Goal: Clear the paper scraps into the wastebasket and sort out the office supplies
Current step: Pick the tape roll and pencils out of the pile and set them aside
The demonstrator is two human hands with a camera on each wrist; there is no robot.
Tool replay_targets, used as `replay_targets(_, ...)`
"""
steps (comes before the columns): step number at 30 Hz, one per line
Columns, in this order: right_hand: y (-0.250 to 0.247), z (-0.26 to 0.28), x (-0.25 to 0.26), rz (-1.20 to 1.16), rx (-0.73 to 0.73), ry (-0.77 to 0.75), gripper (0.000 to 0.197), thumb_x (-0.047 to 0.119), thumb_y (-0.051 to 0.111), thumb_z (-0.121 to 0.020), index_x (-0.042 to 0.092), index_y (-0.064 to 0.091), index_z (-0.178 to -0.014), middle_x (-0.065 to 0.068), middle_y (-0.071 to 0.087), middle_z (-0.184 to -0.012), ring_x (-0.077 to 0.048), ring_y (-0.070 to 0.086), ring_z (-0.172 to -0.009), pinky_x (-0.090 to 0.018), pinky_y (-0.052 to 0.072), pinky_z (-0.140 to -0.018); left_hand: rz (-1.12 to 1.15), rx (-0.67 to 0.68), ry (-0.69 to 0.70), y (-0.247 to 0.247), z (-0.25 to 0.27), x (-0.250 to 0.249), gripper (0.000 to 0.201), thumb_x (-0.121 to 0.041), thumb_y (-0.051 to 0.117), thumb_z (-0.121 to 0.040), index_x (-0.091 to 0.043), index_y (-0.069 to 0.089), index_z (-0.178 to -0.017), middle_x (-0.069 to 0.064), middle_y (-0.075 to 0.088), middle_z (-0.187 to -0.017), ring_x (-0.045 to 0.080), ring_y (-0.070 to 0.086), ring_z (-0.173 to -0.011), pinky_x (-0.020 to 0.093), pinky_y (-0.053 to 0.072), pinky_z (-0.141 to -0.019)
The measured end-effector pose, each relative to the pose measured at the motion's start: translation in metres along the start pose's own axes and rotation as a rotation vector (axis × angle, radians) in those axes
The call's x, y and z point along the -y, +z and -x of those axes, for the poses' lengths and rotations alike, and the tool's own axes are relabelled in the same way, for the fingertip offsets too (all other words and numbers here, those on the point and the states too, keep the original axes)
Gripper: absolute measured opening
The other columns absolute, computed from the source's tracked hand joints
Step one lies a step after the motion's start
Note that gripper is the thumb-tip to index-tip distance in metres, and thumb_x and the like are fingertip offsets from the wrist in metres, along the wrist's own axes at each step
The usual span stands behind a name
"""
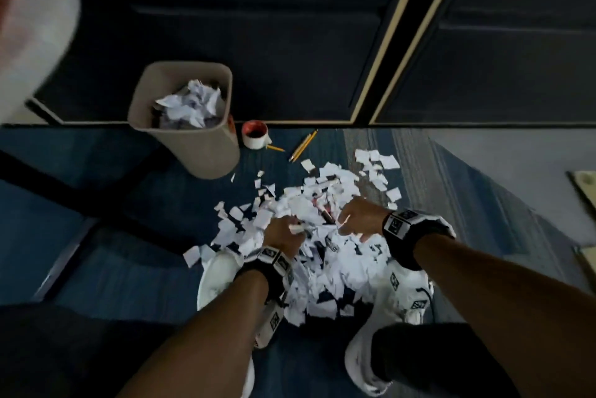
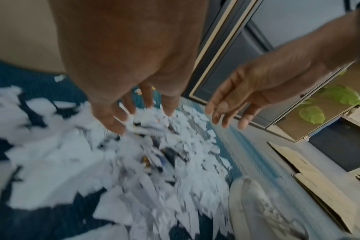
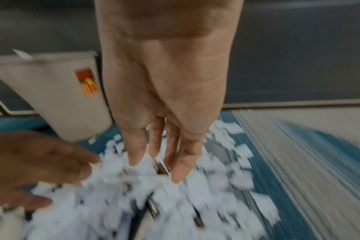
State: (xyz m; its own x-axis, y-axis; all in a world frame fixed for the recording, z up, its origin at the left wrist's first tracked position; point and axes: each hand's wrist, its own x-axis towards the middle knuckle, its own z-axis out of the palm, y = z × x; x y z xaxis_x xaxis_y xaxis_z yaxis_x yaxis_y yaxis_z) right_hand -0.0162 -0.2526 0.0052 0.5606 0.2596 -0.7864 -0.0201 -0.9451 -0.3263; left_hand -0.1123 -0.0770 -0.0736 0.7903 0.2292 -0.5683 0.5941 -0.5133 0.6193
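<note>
White torn paper scraps (image 1: 322, 246) heaped on blue carpet (image 1: 129, 268) between two white sneakers (image 1: 403, 294), dark pens half buried in the pile. Left hand (image 1: 283, 233) low over the heap, fingers (image 2: 121, 116) extended and spread, tips among the scraps; grip on any scrap impossible to tell. Right hand (image 1: 361, 217) beside it, fingers (image 3: 181, 164) straight, loosely parted, touching paper. Beige tapered wastebasket (image 1: 200, 152) well beyond, crumpled paper inside; yellow pencils (image 1: 303, 146) and red-cored tape roll (image 1: 254, 134) near it.
</note>
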Motion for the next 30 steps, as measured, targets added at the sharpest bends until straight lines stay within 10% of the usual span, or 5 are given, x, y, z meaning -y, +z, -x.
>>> replay_targets(3,0.017,-0.03,-0.042,-0.007,-0.021,0.066,0.055,0.021,0.074,-0.088,0.006,0.051,-0.135,-0.015,0.054,-0.127,-0.025,0.058,-0.089,-0.031,0.053,-0.062,-0.175,-0.053,-0.048,0.021,-0.016,0.012,0.065,-0.039,0.066,-0.088,-0.016,0.042,-0.143,0.018,0.04,-0.145,0.038,0.043,-0.131,0.045,0.04,-0.107)
replay_targets(7,0.037,-0.069,-0.089,0.013,-0.117,0.116,0.1,0.037,0.084,-0.075,0.019,0.025,-0.153,-0.015,0.027,-0.156,-0.036,0.036,-0.138,-0.044,0.039,-0.108,-0.16,-0.113,-0.19,0.026,-0.035,0.022,0.088,-0.045,0.064,-0.09,-0.025,0.01,-0.156,0.015,0.003,-0.162,0.046,0.009,-0.146,0.065,0.026,-0.111)
replay_targets(12,0.053,-0.097,-0.108,0.042,-0.172,0.141,0.128,0.054,0.085,-0.065,0.036,-0.002,-0.156,-0.02,0.003,-0.161,-0.051,0.012,-0.144,-0.06,0.022,-0.114,-0.21,-0.201,-0.25,-0.006,-0.071,0.044,0.094,-0.052,0.064,-0.087,-0.033,0.004,-0.157,0.015,-0.001,-0.163,0.043,0.007,-0.147,0.063,0.028,-0.111)
replay_targets(18,0.074,-0.109,-0.091,0.011,-0.34,0.044,0.097,0.039,0.086,-0.068,0.02,0.032,-0.146,-0.02,0.037,-0.134,-0.045,0.037,-0.123,-0.049,0.041,-0.099,-0.296,-0.054,-0.254,-0.019,-0.097,0.069,0.118,-0.068,0.073,-0.071,-0.04,-0.006,-0.155,0.014,-0.01,-0.163,0.044,-0.003,-0.149,0.064,0.016,-0.115)
replay_targets(30,0.063,-0.08,-0.097,-0.307,-0.496,0.18,0.027,0.005,0.06,-0.082,-0.002,0.064,-0.108,-0.023,0.066,-0.111,-0.04,0.061,-0.108,-0.04,0.052,-0.089,-0.251,-0.235,-0.114,0.005,-0.069,0.046,0.038,-0.018,0.054,-0.097,-0.008,0.056,-0.134,0.019,0.058,-0.133,0.036,0.057,-0.118,0.044,0.049,-0.095)
